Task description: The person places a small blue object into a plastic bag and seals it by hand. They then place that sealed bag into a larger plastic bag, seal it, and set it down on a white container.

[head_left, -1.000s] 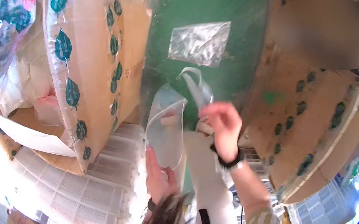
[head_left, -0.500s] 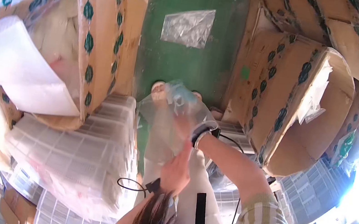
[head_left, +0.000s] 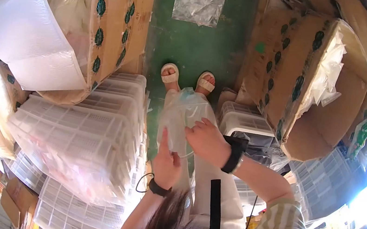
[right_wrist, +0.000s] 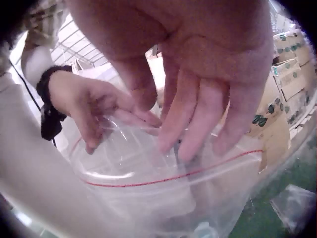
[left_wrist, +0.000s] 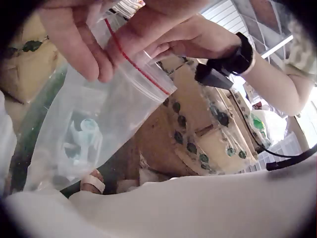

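Observation:
A clear zip-lock bag (left_wrist: pixel 114 109) with a red line along its mouth hangs in front of the person's legs. A small pale-blue and white plastic piece (left_wrist: pixel 86 139) shows inside, low in the bag. My left hand (head_left: pixel 167 166) pinches the bag's mouth on one side, its index finger pointing up along the plastic in the head view. At the other side of the mouth, my right hand (head_left: pixel 208 141) grips the bag's lip, fingertips above the red line in the right wrist view.
An open carton (head_left: pixel 319 82) with white packets stands right; another carton (head_left: pixel 116 25) stands left, a white foam sheet (head_left: pixel 35 33) over its edge. White plastic crates (head_left: pixel 83 128) are stacked at the left. A flat clear plastic bag (head_left: pixel 198 6) lies on the green floor.
A second long translucent piece, held apart in my right hand a second ago, no longer shows separately. My right hand has moved from low over the bag to its mouth.

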### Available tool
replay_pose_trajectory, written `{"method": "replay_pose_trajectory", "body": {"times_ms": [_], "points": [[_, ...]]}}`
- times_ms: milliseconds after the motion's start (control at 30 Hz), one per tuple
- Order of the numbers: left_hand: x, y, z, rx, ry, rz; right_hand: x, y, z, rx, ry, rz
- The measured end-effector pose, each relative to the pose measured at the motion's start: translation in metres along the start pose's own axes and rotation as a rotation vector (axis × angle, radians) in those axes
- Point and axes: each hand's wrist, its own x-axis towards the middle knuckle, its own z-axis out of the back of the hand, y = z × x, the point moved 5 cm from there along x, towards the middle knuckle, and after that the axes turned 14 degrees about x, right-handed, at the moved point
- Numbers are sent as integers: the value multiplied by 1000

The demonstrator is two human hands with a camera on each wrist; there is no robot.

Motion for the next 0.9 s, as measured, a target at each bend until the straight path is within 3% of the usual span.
{"method": "replay_pose_trajectory", "body": {"times_ms": [33,67,167,200,300,533,633,767,833,900], "points": [[-3,4,3,-16,-23,13,-11,10,7,68,3,37],[-6,7,5,-33,-44,28,-25,18,21,165,-226,157],[-16,19,4,-89,-106,43,-50,10,28,254,-610,204],[-20,24,2,-106,-127,43,-54,-1,25,273,-519,25],[-33,43,-14,-240,-149,35,-71,-22,-2,204,-555,-126],[-54,125,-42,-102,-105,55,-93,-4,-109,370,-655,-324],[-69,160,-51,-189,-194,7,-90,12,-162,479,-678,-338],[-86,183,-73,-259,-144,47,-77,23,-228,590,-533,-328],[-99,198,-88,-321,-94,105,-73,26,-251,613,-505,-238],[-106,205,-103,-133,-168,48,-71,19,-273,645,-431,-192]]}}
